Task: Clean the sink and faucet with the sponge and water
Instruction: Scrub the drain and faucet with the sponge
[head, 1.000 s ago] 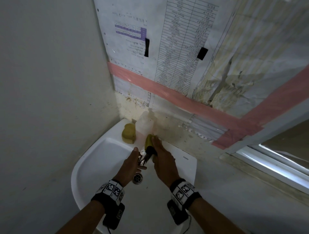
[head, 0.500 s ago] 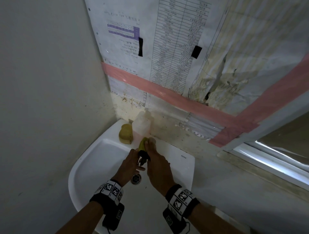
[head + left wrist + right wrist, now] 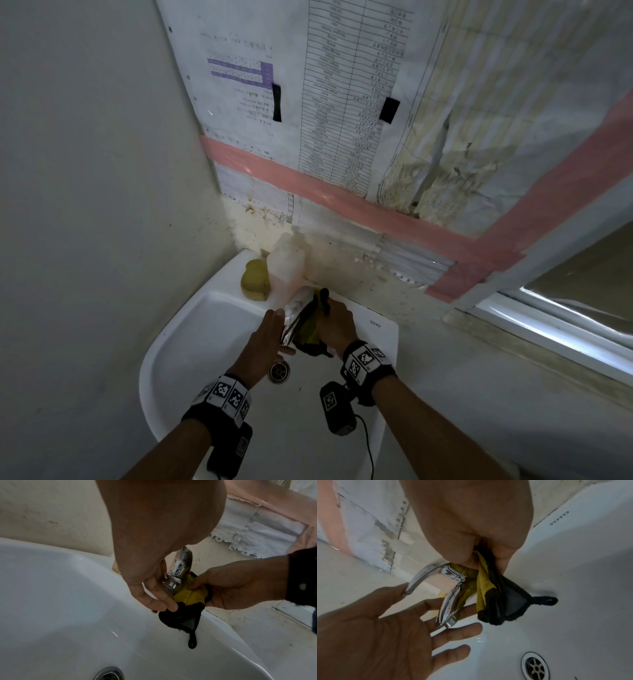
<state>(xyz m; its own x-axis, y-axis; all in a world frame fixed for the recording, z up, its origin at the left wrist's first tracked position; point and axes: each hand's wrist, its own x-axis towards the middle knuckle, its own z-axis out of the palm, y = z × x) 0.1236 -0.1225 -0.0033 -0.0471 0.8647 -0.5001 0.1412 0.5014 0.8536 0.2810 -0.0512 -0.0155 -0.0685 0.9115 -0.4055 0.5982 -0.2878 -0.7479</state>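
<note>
While the right hand (image 3: 471, 524) clutches the sponge (image 3: 489, 595) against the faucet (image 3: 448, 595), left hand (image 3: 373, 635) fingers (image 3: 453, 653) lie released.

- A small washroom corner, seemingly in a workplace rather than a home.
- A white wall-hung sink (image 3: 191, 329) marked "TOTO" sits in the corner, with a chrome faucet (image 3: 294, 317) at its back edge and a metal drain (image 3: 279, 371) in the bowl.
- On the sink's back ledge stand a soap bottle (image 3: 286, 265) and a yellow sponge (image 3: 255, 279).
- Above the sink, printed tables and lists (image 3: 346, 92) are taped to the stained wall with pink tape (image 3: 308, 186).
- Right of the sink is a window frame (image 3: 555, 329).
</note>
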